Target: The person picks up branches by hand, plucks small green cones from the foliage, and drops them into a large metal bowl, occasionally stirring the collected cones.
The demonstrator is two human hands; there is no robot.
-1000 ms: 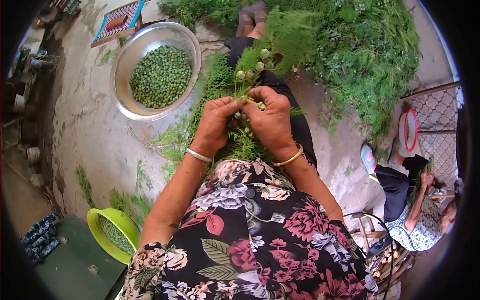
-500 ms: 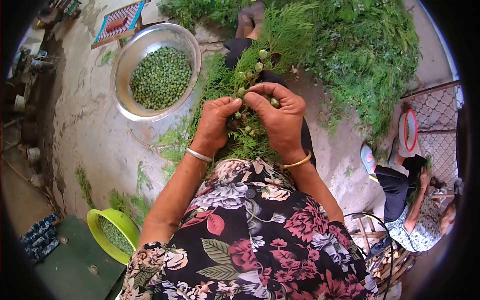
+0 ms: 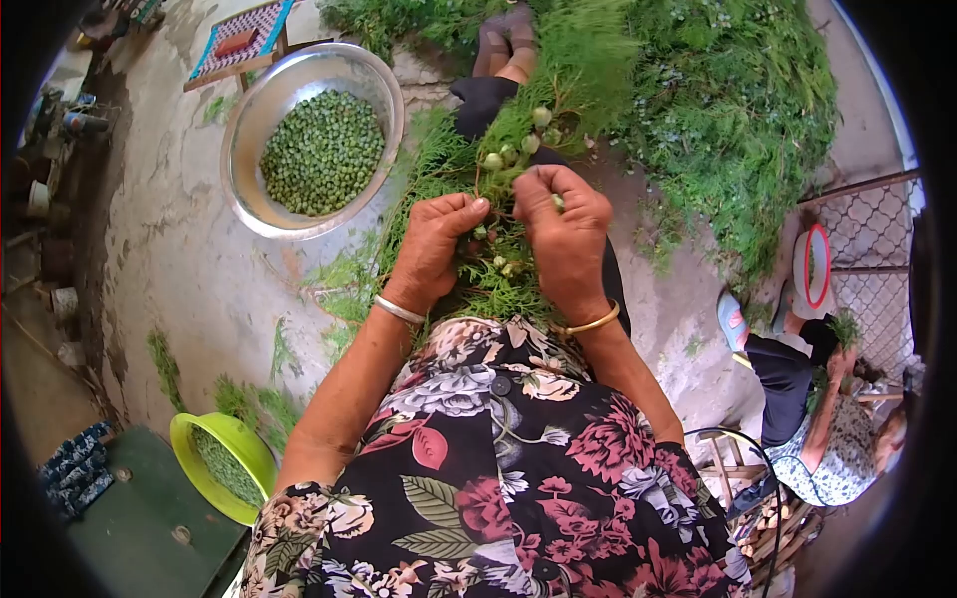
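Observation:
An evergreen sprig (image 3: 558,90) with scale-like leaves and round green cones lies across my lap. My left hand (image 3: 431,244) is closed around its stem, thumb along the top. Close by on the right, my right hand (image 3: 566,234) is closed with thumb and forefinger together among the leaves, and a pale green cone (image 3: 557,203) shows inside its curled fingers. Several cones (image 3: 493,160) hang on the sprig just beyond my fingertips, and others (image 3: 506,267) sit among leaves below my hands.
A metal basin (image 3: 231,184) of green cones stands at the left. A yellow-green bowl (image 3: 182,444) is lower left, and a woven stool (image 3: 239,40) is behind. Cut branches (image 3: 728,120) are heaped at the upper right. Another person (image 3: 832,429) sits at the right near a red-rimmed basin (image 3: 817,264).
My right hand has drawn slightly away from my left thumb, and its fingers have curled in. The sprig's far end has shifted and blurred. The other person's hand has risen with some greenery.

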